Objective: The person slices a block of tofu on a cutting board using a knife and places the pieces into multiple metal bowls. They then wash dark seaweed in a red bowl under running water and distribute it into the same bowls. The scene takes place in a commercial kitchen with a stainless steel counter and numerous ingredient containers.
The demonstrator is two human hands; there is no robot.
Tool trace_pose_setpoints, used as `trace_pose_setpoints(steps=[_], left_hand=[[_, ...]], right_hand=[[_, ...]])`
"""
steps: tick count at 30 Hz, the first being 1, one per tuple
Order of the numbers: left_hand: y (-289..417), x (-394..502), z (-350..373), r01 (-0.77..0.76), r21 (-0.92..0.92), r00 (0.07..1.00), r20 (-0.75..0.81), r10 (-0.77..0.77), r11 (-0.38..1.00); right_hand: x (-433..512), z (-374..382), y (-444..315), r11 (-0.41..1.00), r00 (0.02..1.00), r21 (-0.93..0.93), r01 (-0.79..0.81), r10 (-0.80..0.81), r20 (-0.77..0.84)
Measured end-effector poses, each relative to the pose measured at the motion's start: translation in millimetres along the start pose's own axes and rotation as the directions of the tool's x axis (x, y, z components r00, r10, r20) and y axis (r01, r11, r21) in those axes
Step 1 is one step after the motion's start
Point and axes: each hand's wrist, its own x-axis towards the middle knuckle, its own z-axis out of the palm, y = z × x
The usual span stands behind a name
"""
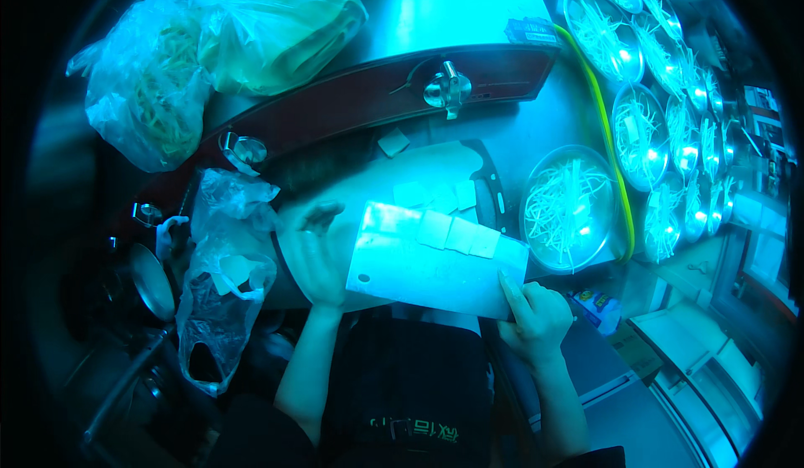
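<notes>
My right hand (537,317) grips a broad rectangular cleaver (427,279) at its right end, the index finger lying along the blade. A short overlapping row of pale, thin square slices (461,234) rests flat on the blade. The blade is over the near part of a cutting board (352,185), where more pale squares (433,197) lie beyond it. My left hand (320,267), holding nothing, is at the board's left side, just left of the blade, with its fingers apart and its fingertips dark. A lone pale piece (394,143) sits at the board's far edge.
A metal bowl of pale strips (570,210) stands right of the board. Past a yellow cord (600,104) are many similar bowls (639,135). Stove knobs (447,88) line a dark red panel (352,88) behind. Filled plastic bags (147,85) and a crumpled bag (226,279) are left.
</notes>
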Motion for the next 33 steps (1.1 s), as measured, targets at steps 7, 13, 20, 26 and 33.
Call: trace_pose_setpoints(steps=[7,13,20,26,33], left_hand=[[42,16,36,-0.708,0.451,0.528,0.849,-0.018,0.544],[18,31,62,-0.678,0.500,0.409,0.866,-0.288,0.539],[5,63,51,-0.724,0.484,0.581,0.812,0.057,0.491],[-1,82,69,-0.521,0.848,0.838,0.530,-0.131,0.096],[-2,90,79,-0.559,0.816,0.827,0.538,-0.161,-0.148]], right_hand=[[12,6,8,0.965,0.963,-0.064,0.255,-0.247,0.109],[9,9,10,0.916,0.922,-0.109,0.386,-0.383,0.045],[-66,9,7,0.937,0.991,0.340,0.084,-0.115,0.071],[-146,48,-54,-0.103,0.607,0.747,-0.657,0.514,0.605],[-138,111,-98,-0.472,0.467,0.754,-0.458,0.594,0.655]])
